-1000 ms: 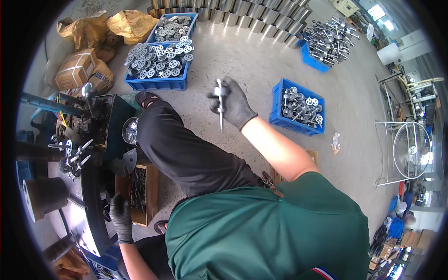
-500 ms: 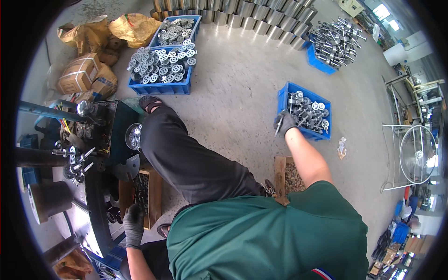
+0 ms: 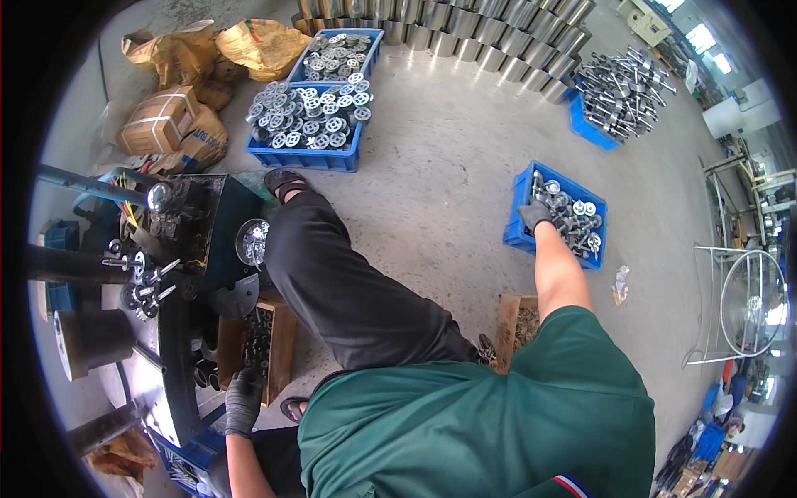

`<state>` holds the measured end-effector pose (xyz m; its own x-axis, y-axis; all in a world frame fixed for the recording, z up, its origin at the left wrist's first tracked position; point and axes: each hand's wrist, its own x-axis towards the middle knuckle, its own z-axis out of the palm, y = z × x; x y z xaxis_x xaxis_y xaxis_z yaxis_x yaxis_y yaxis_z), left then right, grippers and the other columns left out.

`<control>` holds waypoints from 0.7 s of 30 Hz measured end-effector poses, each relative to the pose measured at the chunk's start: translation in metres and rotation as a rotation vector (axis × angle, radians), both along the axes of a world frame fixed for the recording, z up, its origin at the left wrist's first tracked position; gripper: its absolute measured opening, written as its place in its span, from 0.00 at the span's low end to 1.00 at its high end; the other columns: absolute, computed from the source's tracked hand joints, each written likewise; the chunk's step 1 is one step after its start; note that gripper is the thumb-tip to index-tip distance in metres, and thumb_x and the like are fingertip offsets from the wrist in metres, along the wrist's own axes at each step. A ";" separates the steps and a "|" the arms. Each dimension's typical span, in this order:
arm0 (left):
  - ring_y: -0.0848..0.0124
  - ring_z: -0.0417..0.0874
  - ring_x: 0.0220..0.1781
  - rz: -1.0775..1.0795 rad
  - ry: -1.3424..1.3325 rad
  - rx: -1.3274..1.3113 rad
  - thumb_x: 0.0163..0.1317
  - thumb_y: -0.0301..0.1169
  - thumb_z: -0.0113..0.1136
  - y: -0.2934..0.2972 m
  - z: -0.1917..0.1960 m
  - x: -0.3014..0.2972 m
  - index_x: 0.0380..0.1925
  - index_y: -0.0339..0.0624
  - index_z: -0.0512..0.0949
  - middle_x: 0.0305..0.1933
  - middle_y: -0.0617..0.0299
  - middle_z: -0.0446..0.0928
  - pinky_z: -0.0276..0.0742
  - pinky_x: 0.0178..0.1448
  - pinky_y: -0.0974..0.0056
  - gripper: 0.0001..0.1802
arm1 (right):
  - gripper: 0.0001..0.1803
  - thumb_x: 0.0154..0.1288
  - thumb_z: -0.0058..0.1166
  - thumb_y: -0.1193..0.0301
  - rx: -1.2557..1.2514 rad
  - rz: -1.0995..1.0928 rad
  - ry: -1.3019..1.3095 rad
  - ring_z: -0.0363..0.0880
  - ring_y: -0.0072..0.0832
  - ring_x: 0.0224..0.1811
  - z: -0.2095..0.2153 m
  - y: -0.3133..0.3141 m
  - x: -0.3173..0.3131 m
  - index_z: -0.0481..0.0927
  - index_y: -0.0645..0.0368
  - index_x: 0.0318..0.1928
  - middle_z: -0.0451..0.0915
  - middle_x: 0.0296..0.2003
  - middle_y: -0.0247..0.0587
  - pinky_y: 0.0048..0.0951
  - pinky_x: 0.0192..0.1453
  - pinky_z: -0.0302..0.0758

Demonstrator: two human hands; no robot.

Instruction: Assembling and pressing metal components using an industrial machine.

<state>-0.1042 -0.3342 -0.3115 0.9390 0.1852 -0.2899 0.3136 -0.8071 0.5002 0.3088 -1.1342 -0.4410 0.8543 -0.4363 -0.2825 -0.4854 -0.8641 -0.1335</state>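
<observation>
My right hand (image 3: 534, 215), in a dark glove, is at the left side of a blue crate (image 3: 521, 234) heaped with metal shafts carrying round wheels (image 3: 573, 212). Its fingers curl down among these parts; whatever they grip is hidden. My left hand (image 3: 243, 402), in a grey glove, is at the near end of a wooden box (image 3: 282, 353) of small dark metal parts (image 3: 256, 344). Its fingertips blend into the dark parts, so their grip does not show. Several wheeled shafts (image 3: 145, 282) stand clustered on the machine (image 3: 170, 365) at the left.
Two blue crates of spoked metal discs (image 3: 311, 116) stand ahead. Behind them are stacked metal cylinders (image 3: 465, 50). Another crate of shafts (image 3: 623, 95) is at the far right. A second wooden box (image 3: 508, 319) sits beside my right knee; a wire frame (image 3: 747, 307) stands farther right.
My right hand has moved from outside the crate's left edge onto the parts inside. The metal shaft seen in it earlier no longer shows. The view has shifted slightly; my left hand stays by its box.
</observation>
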 end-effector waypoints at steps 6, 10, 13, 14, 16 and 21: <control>0.47 0.84 0.48 0.041 0.061 0.086 0.63 0.32 0.66 -0.014 0.050 -0.015 0.48 0.44 0.82 0.47 0.48 0.82 0.81 0.52 0.50 0.14 | 0.39 0.58 0.57 0.48 -0.099 0.133 0.196 0.67 0.53 0.75 -0.013 0.072 -0.006 0.77 0.51 0.69 0.65 0.75 0.57 0.49 0.77 0.66; 0.45 0.84 0.53 0.074 0.131 0.165 0.65 0.35 0.64 -0.022 0.070 -0.013 0.51 0.49 0.84 0.48 0.47 0.83 0.80 0.55 0.47 0.15 | 0.47 0.61 0.56 0.35 -0.135 0.146 0.326 0.56 0.50 0.82 -0.028 0.076 0.006 0.70 0.49 0.74 0.59 0.79 0.52 0.47 0.82 0.57; 0.47 0.84 0.52 -0.002 0.097 0.209 0.65 0.37 0.65 0.002 0.046 -0.032 0.53 0.47 0.82 0.49 0.47 0.82 0.81 0.54 0.48 0.17 | 0.40 0.68 0.49 0.39 -0.206 0.333 0.465 0.66 0.50 0.76 -0.034 0.103 0.038 0.74 0.52 0.70 0.66 0.75 0.55 0.48 0.78 0.64; 0.47 0.84 0.51 -0.009 0.004 0.178 0.64 0.36 0.65 -0.003 0.055 -0.022 0.51 0.46 0.82 0.50 0.47 0.81 0.81 0.55 0.48 0.17 | 0.36 0.70 0.48 0.45 -0.245 0.512 0.478 0.70 0.52 0.73 -0.040 0.100 0.045 0.77 0.55 0.68 0.70 0.71 0.57 0.49 0.76 0.67; 0.48 0.84 0.50 -0.023 -0.172 0.127 0.63 0.36 0.66 0.000 0.046 0.001 0.50 0.46 0.81 0.47 0.48 0.81 0.80 0.54 0.47 0.16 | 0.29 0.67 0.54 0.53 -0.329 0.767 0.270 0.80 0.48 0.63 -0.032 0.046 0.107 0.83 0.61 0.59 0.82 0.58 0.57 0.47 0.68 0.74; 0.56 0.86 0.51 0.226 -0.452 0.164 0.64 0.28 0.68 0.035 0.073 -0.025 0.51 0.42 0.81 0.47 0.52 0.82 0.83 0.56 0.56 0.15 | 0.22 0.65 0.63 0.64 0.475 0.908 0.173 0.85 0.34 0.45 0.010 0.282 0.160 0.85 0.68 0.53 0.88 0.45 0.53 0.34 0.53 0.80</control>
<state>-0.1293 -0.2990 -0.2388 0.8951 0.4062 0.1839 0.2711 -0.8232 0.4989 0.4685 -0.8522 -0.4305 0.7368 0.5399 -0.4071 0.2771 -0.7903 -0.5466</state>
